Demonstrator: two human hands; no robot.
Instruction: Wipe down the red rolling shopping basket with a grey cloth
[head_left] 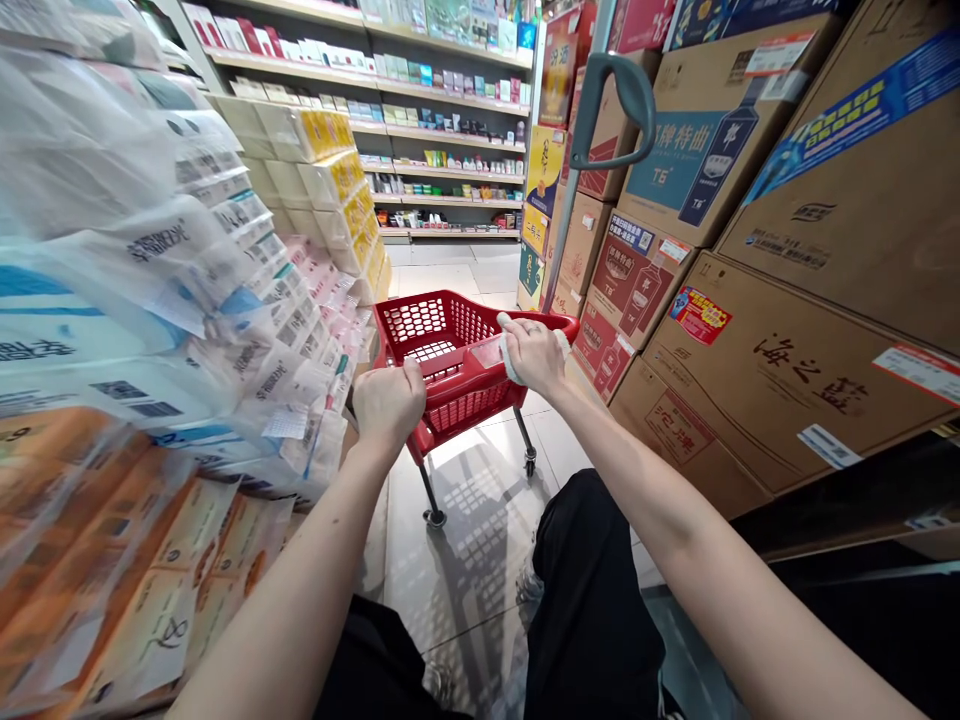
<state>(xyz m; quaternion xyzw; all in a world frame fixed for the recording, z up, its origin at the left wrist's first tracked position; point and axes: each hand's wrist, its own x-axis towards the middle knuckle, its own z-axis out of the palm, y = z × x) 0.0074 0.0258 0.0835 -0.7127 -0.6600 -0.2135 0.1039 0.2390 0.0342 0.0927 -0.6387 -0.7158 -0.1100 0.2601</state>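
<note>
Fingers (412,378) of the left hand (385,410) grasp one red plastic shopping cart (459,406); the right hand (534,355) clasps its handle (466,369) over one whitish cloth (511,368). The cart is on pale tiles (420,610); I see two wheels (434,518).

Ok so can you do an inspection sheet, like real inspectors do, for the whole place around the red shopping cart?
Surface: pale tiled floor, with the cart's grid-patterned shadow on it.
Job's things: red plastic shopping cart with holed sides and wheeled legs; pale cloth at its handle.
Clutter: white plastic-wrapped packs and orange packs piled at left; brown printed cardboard cartons stacked at right.
Hands: left hand grips the cart handle's left end; right hand holds the cloth against its right end.
Cables: nothing seen.
Surroundings: long pale shelves of small goods ahead; grey looped handle on a tall pole near the cartons.
</note>
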